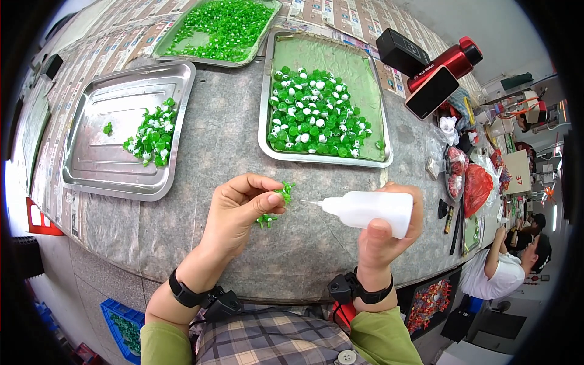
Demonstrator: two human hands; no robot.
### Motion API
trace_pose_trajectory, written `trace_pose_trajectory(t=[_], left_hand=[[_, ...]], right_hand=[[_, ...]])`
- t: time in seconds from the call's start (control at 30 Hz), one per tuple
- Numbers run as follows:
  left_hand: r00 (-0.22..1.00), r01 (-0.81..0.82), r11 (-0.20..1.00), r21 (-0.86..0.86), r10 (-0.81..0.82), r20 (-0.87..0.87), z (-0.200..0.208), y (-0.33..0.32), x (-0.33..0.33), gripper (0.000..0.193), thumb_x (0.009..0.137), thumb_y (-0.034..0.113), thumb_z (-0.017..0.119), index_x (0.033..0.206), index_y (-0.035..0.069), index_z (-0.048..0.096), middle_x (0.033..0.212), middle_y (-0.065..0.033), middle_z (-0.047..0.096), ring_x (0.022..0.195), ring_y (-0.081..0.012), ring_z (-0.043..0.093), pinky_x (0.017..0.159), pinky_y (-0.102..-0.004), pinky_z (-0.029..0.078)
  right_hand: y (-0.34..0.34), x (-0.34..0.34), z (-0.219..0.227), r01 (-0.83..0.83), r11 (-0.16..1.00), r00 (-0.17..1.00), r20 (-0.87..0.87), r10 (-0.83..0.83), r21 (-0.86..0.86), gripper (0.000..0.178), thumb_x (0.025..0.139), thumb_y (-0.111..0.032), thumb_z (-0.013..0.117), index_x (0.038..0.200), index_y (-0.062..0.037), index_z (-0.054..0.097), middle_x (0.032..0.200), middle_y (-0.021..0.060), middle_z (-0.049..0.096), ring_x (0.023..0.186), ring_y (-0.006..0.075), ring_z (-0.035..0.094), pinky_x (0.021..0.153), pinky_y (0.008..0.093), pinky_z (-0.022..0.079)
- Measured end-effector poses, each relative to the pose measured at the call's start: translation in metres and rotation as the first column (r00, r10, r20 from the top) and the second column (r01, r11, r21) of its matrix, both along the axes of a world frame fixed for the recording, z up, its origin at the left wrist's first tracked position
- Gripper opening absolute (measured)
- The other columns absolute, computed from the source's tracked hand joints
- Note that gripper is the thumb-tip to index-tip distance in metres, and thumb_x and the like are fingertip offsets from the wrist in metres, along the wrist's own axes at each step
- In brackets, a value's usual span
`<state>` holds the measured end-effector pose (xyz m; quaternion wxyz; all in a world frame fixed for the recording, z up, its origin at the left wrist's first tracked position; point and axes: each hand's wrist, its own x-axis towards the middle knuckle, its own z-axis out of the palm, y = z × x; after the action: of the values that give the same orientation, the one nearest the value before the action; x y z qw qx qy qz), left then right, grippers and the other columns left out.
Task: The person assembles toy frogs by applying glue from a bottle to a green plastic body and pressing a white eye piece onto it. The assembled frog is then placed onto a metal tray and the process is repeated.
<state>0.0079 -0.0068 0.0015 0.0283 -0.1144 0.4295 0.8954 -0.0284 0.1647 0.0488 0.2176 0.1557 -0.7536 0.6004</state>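
Between thumb and forefinger, my left hand (230,212) pinches a small green plastic figure (285,193). A second green piece (266,219) shows under the thumb, by the curled lower fingers; whether they grip it I cannot tell. My right hand (389,237) is wrapped round a white squeeze bottle (368,208), tilted nearly flat. Its thin needle tip points left and ends just short of the pinched figure. Ahead, a metal tray (387,155) bears a heap of green and white round-eyed pieces (316,112). On the left tray (91,176) lies a smaller pile of green figures (152,134), with one lying apart.
A third tray (243,62) of tiny green parts stands at the far side. Back right are a black box (401,52), a red flask (447,61) and a phone (432,92). Plastic bags (477,188) crowd the right edge. Another person (499,274) sits farther right.
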Motion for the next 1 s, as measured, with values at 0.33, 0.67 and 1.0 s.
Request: trace_pose_trajectory(t=[0.33, 0.67, 1.0], left_hand=[[0.999, -0.027, 1.0, 0.011, 0.027, 0.019, 0.0, -0.001, 0.002, 0.012, 0.075, 0.007, 0.06, 0.086, 0.001, 0.057, 0.075, -0.006, 0.059, 0.066, -0.0119, 0.057, 0.062, -0.0236, 0.048], [1.0, -0.011, 1.0, 0.012, 0.011, 0.028, 0.001, 0.003, -0.003, 0.012, 0.076, 0.006, 0.06, 0.087, 0.001, 0.056, 0.075, -0.0058, 0.059, 0.065, -0.0122, 0.057, 0.061, -0.0241, 0.049], [0.999, -0.032, 0.999, 0.005, 0.032, 0.036, -0.002, 0.0, -0.002, 0.012, 0.076, 0.006, 0.059, 0.086, 0.001, 0.056, 0.074, -0.0056, 0.059, 0.065, -0.0124, 0.057, 0.06, -0.024, 0.049]], right_hand=[[0.111, -0.056, -0.009, 0.169, 0.98, 0.972, 0.185, -0.147, -0.11, 0.027, 0.077, -0.008, 0.058, 0.098, 0.0019, 0.044, 0.094, 0.0103, 0.054, 0.086, 0.0142, 0.054, 0.076, 0.0248, 0.042], [0.18, -0.057, -0.051, 0.512, 0.748, 0.828, -0.01, -0.561, 0.423, 0.041, 0.072, -0.008, 0.062, 0.108, -0.0008, 0.043, 0.103, 0.01, 0.051, 0.088, 0.015, 0.05, 0.077, 0.0259, 0.039], [0.089, -0.117, -0.045, 0.132, 0.395, 0.982, -0.066, -0.176, 0.909, 0.017, 0.067, -0.014, 0.064, 0.08, -0.0036, 0.06, 0.068, 0.0087, 0.052, 0.067, 0.0218, 0.053, 0.063, 0.0305, 0.043]])
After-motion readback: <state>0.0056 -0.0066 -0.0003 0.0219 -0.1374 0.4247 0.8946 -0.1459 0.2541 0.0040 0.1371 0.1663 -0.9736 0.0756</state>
